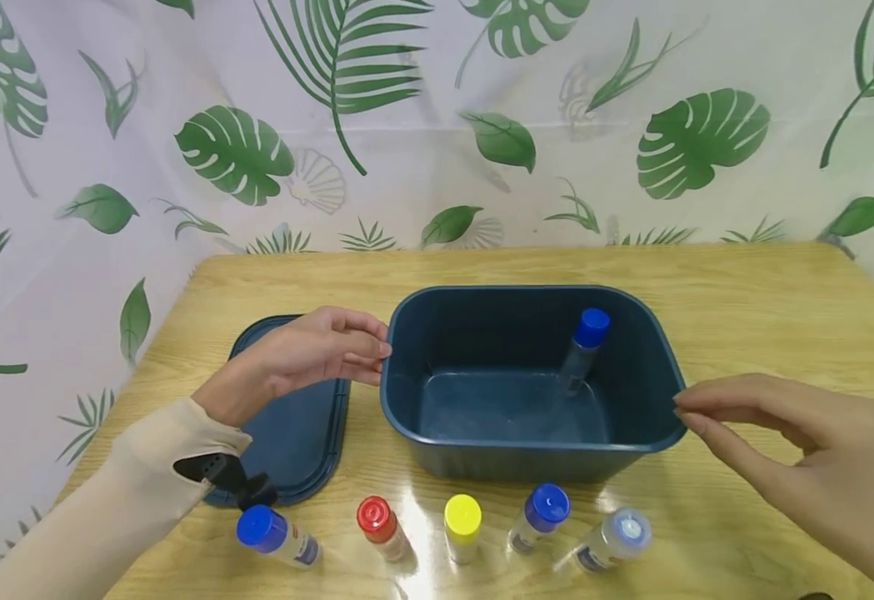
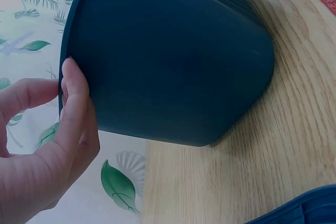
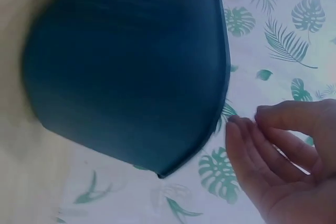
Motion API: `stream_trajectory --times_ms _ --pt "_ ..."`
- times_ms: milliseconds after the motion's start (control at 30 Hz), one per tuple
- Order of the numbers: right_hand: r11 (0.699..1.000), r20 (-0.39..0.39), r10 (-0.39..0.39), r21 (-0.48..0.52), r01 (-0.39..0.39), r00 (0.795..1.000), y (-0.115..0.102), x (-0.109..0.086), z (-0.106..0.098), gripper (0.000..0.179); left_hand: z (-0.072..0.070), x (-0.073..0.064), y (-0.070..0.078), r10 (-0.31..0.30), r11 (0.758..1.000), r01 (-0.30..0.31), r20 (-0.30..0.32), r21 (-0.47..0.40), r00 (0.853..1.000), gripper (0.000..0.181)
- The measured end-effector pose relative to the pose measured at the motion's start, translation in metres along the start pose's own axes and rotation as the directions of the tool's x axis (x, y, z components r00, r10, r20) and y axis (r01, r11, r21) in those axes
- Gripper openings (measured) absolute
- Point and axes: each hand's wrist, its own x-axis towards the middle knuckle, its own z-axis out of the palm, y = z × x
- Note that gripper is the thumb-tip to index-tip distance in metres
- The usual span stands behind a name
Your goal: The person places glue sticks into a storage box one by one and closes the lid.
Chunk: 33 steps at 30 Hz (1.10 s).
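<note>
A dark blue plastic bin (image 1: 511, 467) stands on the wooden table. My left hand (image 1: 332, 346) pinches its left rim, thumb and fingers at the edge; in the left wrist view the fingers lie against the outer wall. My right hand (image 1: 804, 450) is at the right front corner of the rim, fingers loosely bent; the right wrist view shows the fingertips (image 3: 232, 124) just off the edge. Inside the bin, a blue-capped glue bottle (image 1: 585, 350) leans against the right side.
In front of the bin stand several clear glue bottles: blue-capped (image 1: 279, 537), red-capped (image 1: 382, 527), yellow-capped (image 1: 462, 527), another blue-capped (image 1: 540, 515) and pale-capped (image 1: 616, 537). The bin's blue lid (image 1: 294, 442) lies under my left forearm. A leaf-print cloth (image 1: 437, 133) hangs behind the table.
</note>
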Motion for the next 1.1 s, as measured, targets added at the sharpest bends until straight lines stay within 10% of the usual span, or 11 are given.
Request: stream_trajectory --times_ms 333,767,1100 --pt "0.944 0.010 0.072 0.323 -0.072 0.997 0.005 -0.045 0.012 0.041 0.002 -0.003 0.001 0.001 1.000 -0.001 0.003 0.007 1.000 0.005" --pt "0.942 0.099 0.231 0.228 -0.248 0.968 0.010 -0.079 0.022 0.038 0.002 -0.003 0.003 0.006 1.000 -0.006 0.016 0.003 1.000 0.006" --pt "0.921 0.221 0.167 0.313 -0.232 0.961 0.009 -0.083 0.033 0.051 0.000 0.000 0.004 -0.007 1.000 0.006 0.010 0.015 1.000 0.006"
